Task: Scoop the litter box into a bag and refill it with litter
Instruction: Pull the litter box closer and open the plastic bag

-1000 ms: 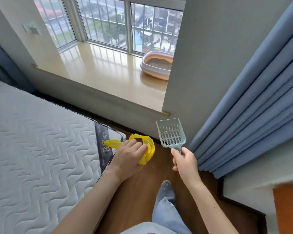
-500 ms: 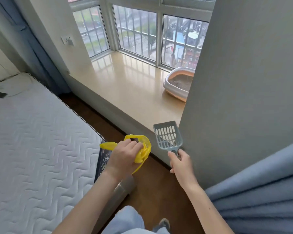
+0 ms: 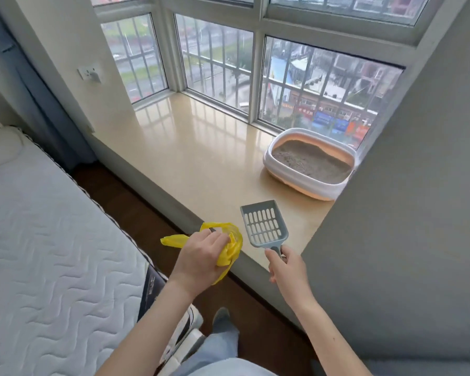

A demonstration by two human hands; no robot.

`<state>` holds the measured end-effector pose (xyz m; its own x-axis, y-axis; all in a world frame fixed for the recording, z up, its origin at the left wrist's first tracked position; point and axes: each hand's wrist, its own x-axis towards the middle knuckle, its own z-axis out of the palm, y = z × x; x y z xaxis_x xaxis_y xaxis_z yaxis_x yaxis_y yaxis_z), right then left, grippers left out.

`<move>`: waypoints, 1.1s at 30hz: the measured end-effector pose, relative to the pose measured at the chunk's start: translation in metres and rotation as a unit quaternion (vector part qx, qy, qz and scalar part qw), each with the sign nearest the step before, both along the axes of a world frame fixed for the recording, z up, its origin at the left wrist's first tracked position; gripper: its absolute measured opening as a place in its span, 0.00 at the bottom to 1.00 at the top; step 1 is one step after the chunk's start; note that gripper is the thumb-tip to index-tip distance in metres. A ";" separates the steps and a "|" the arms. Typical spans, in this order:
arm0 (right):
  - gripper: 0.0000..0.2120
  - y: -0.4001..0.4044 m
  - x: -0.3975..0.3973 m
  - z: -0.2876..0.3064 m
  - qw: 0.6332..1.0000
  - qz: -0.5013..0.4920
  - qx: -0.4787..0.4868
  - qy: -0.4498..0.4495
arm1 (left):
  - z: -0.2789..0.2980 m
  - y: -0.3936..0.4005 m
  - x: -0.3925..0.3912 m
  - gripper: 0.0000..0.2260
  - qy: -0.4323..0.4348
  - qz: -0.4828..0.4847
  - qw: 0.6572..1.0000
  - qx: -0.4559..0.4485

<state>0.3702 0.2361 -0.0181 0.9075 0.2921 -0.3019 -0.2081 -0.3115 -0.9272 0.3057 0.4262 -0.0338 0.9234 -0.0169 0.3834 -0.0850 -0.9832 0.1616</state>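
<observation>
A white and peach litter box (image 3: 278, 169) filled with grey litter sits on the beige window ledge (image 3: 201, 158), at its right end against the grey wall. My left hand (image 3: 201, 256) grips a crumpled yellow plastic bag (image 3: 229, 248) above the ledge's front edge. My right hand (image 3: 285, 267) holds the handle of a grey slotted litter scoop (image 3: 263, 223), its head raised over the ledge and pointing toward the box. Both hands are well short of the litter box.
A grey wall (image 3: 407, 213) juts out on the right and hides part of the box. A white mattress (image 3: 46, 240) lies to the left, with a narrow strip of dark wood floor (image 3: 136, 213) between it and the ledge. Barred windows (image 3: 215, 63) back the ledge.
I have stepped closer to the ledge and the view has swung right. The litter box is now nearer and more fully seen. Both hands keep their hold on bag and scoop.
</observation>
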 end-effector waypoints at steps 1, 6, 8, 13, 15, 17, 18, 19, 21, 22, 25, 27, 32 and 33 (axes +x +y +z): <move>0.07 0.011 0.012 0.000 1.000 -0.009 -0.004 0.001 | -0.001 0.012 0.014 0.10 -0.003 -0.008 1.000 -0.003; 0.07 0.065 0.061 0.006 0.999 -0.034 -0.021 -0.012 | 0.007 0.073 0.076 0.14 -0.033 -0.023 0.999 -0.017; 0.06 0.083 0.078 0.008 0.999 -0.038 -0.023 -0.012 | 0.008 0.093 0.098 0.12 -0.049 -0.033 0.998 -0.021; 0.06 0.109 0.117 0.008 0.998 -0.059 -0.026 0.004 | 0.001 0.121 0.144 0.14 -0.036 -0.043 0.997 -0.047; 0.06 0.115 0.131 0.006 0.997 -0.066 -0.026 0.008 | 0.000 0.122 0.159 0.11 -0.029 -0.043 0.996 -0.073; 0.06 0.118 0.147 0.005 0.997 -0.076 -0.025 0.012 | 0.001 0.122 0.175 0.11 -0.025 -0.039 0.994 -0.098; 0.07 0.119 0.155 0.003 0.996 -0.082 -0.022 0.014 | 0.001 0.122 0.183 0.12 -0.024 -0.038 0.993 -0.113; 0.07 0.120 0.164 0.000 0.996 -0.087 -0.019 0.016 | 0.000 0.121 0.193 0.12 -0.023 -0.037 0.991 -0.126; 0.08 0.122 0.175 -0.002 0.995 -0.093 -0.011 0.017 | -0.002 0.120 0.206 0.13 -0.016 -0.026 0.989 -0.148; 0.09 0.122 0.184 -0.004 0.995 -0.097 -0.007 0.018 | -0.002 0.119 0.216 0.13 -0.007 -0.012 0.986 -0.166; 0.10 0.123 0.210 -0.010 0.994 -0.107 0.009 0.033 | 0.005 0.113 0.246 0.13 0.042 0.068 0.960 -0.270; 0.10 0.124 0.227 -0.013 0.992 -0.116 0.024 0.042 | 0.009 0.109 0.267 0.12 0.075 0.099 0.925 -0.358; 0.10 0.122 0.254 -0.022 0.980 -0.181 0.049 0.064 | 0.006 0.100 0.316 0.12 0.166 0.131 0.833 -0.512; 0.10 0.121 0.260 -0.024 0.977 -0.196 0.051 0.069 | 0.004 0.100 0.327 0.14 0.187 0.129 0.820 -0.525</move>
